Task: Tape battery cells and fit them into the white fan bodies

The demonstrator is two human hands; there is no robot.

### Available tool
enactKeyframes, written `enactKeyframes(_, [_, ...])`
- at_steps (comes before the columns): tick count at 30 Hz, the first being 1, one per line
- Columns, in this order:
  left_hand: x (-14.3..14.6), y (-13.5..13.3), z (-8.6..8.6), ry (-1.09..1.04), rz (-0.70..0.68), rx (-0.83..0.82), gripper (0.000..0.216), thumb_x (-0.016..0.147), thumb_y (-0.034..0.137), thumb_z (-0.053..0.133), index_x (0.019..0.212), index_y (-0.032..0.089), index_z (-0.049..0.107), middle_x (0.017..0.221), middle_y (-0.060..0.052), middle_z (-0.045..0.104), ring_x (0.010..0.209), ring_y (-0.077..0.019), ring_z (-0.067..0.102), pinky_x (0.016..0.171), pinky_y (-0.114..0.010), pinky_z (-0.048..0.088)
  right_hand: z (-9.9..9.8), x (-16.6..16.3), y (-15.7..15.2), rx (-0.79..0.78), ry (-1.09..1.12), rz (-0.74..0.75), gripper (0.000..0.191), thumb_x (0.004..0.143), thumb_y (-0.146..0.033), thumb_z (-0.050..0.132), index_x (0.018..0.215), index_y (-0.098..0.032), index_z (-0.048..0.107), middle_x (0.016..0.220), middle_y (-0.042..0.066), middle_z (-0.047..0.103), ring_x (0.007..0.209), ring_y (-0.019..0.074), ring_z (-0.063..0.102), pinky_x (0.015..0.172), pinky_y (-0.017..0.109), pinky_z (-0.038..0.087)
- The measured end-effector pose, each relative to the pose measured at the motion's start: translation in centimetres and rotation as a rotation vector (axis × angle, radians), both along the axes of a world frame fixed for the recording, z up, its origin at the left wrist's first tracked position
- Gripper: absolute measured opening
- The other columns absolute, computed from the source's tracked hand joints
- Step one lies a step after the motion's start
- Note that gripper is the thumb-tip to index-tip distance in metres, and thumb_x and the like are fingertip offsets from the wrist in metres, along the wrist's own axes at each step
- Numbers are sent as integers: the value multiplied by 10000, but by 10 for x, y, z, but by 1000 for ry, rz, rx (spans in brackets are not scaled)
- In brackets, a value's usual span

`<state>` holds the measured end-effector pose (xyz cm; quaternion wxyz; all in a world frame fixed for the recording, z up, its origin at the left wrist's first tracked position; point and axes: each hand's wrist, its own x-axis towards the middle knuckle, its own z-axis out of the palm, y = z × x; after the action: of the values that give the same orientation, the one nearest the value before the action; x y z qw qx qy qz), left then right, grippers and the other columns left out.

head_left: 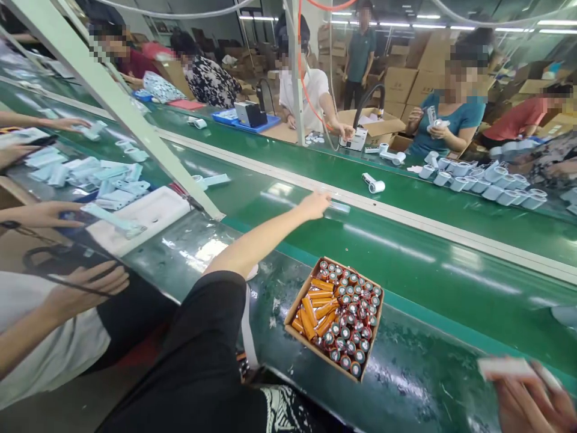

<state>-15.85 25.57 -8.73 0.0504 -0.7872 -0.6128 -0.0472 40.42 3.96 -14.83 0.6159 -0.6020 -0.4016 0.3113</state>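
My left hand (315, 205), on a bare forearm from a black sleeve, reaches out over the green conveyor belt (387, 240). Its fingers look curled and are blurred. At its fingertips is a smeared pale strip (340, 207); whether it is held or lies on the belt, I cannot tell. Close to the camera at the lower right, my right hand (534, 394) grips a whitish elongated part (507, 368), also blurred. Between my hands, on the dark worktop, stands an open cardboard box (292, 305) packed with orange-wrapped cylinders and round-ended pieces with red wires.
A slanted pale green post (148, 132) rises at the left. Beside it, a co-worker's hands (97, 279) are near a white tray (166, 213) and a heap of pale blue parts (108, 177). Across the belt, people sit by more white housings (491, 180). One housing (373, 183) lies on the far belt.
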Motion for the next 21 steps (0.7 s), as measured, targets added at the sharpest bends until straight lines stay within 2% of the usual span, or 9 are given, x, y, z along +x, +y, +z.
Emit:
enactKeyframes(1, [28, 4, -6, 7, -37, -51, 272, 977, 333, 782, 1169, 158, 706, 1256, -113, 681, 1113, -236, 660, 903, -369, 606, 9, -18, 12, 33, 26, 36, 610, 598, -449, 951, 1186, -433, 789, 906, 65, 754, 894, 394, 808, 902, 751, 665])
enactKeyframes(2, [57, 6, -12, 12, -82, -96, 261, 937, 281, 809, 1151, 164, 717, 1255, -123, 680, 1128, -241, 650, 882, -342, 598, 17, -39, 25, 81, 53, 115, 627, 617, -436, 960, 1215, -397, 776, 887, 50, 765, 880, 361, 808, 963, 733, 650])
enactKeyframes(5, [126, 4, -24, 29, -227, -203, 271, 829, 148, 850, 1074, 182, 740, 1200, -134, 697, 1152, -259, 641, 852, -309, 586, 38, -98, 67, 158, 32, 353, 535, 677, -448, 961, 1143, -300, 745, 962, 49, 818, 961, 301, 815, 990, 602, 657])
enactKeyframes(7, [151, 3, -29, 61, -301, -264, 230, 867, 170, 843, 1070, 168, 734, 1155, -112, 711, 1133, -256, 662, 888, -344, 605, 43, -126, 96, 136, -38, 437, 545, 715, -488, 931, 1165, -251, 733, 1028, 70, 836, 969, 272, 815, 984, 526, 662])
enactKeyframes(9, [162, 6, -33, 95, -338, -307, 227, 965, 285, 803, 1130, 151, 721, 1152, -91, 716, 1088, -238, 689, 916, -395, 629, 40, -143, 124, 92, -118, 517, 578, 761, -501, 881, 1237, -215, 721, 1113, 92, 840, 1015, 259, 815, 1010, 473, 654])
enactKeyframes(12, [166, 12, -35, 122, -348, -324, 339, 1044, 414, 730, 1255, 151, 694, 1224, -89, 713, 1066, -220, 714, 932, -429, 652, 29, -158, 157, 39, -302, 632, 471, 865, -419, 763, 1276, -197, 712, 1148, 86, 845, 1068, 232, 810, 1061, 407, 630])
enactKeyframes(17, [175, 11, -25, 159, -288, -358, 339, 1046, 411, 730, 1273, 161, 701, 1260, -100, 718, 1107, -231, 720, 967, -440, 652, 20, -173, 186, -12, -485, 685, 254, 881, -263, 714, 1131, -229, 746, 1057, 48, 855, 1033, 224, 810, 1041, 370, 615])
enactKeyframes(21, [185, 9, -10, 149, -237, -399, 319, 1048, 400, 730, 1244, 150, 716, 1254, -105, 731, 1130, -237, 727, 1000, -456, 645, 31, -179, 192, -41, -639, 684, 101, 866, -248, 698, 964, -241, 722, 973, 66, 845, 953, 256, 797, 964, 383, 598])
